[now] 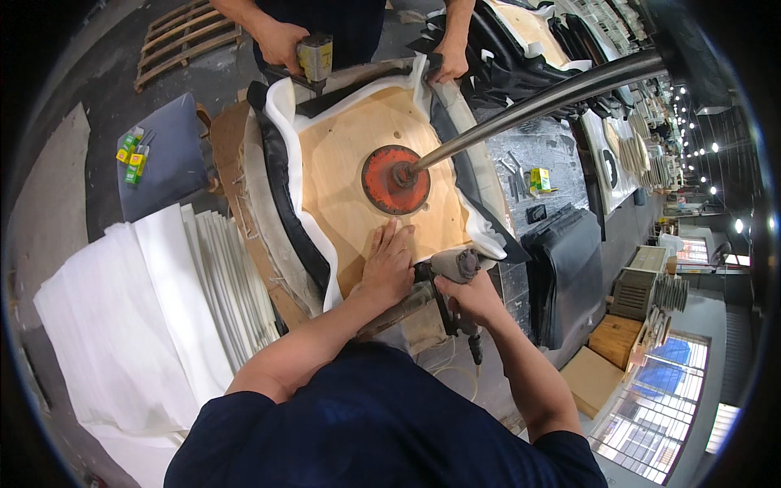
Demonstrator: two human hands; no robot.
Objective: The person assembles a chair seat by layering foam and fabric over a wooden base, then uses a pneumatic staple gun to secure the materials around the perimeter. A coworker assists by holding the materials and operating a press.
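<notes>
A plywood panel [342, 171] lies on layers of white padding [283, 114] and black cover material [277, 163], whose edges stand up around it. A round red press plate [378, 191] on a steel rod [529, 110] bears on the panel's middle. My left hand [390, 264] rests on the panel's near part, fingers stretched out, just short of the plate. In my right hand [476, 297] is a staple gun [455, 264], gripped by its handle, its head at the panel's near right corner. The staple tip is hidden.
Across from me a co-worker's hand [281, 45] holds another staple gun [316, 58]; their other hand [449, 61] grips the far right edge. White padding sheets [122, 301] are stacked at left, black sheets [565, 268] at right. Small boxes lie on a blue-grey surface [167, 154].
</notes>
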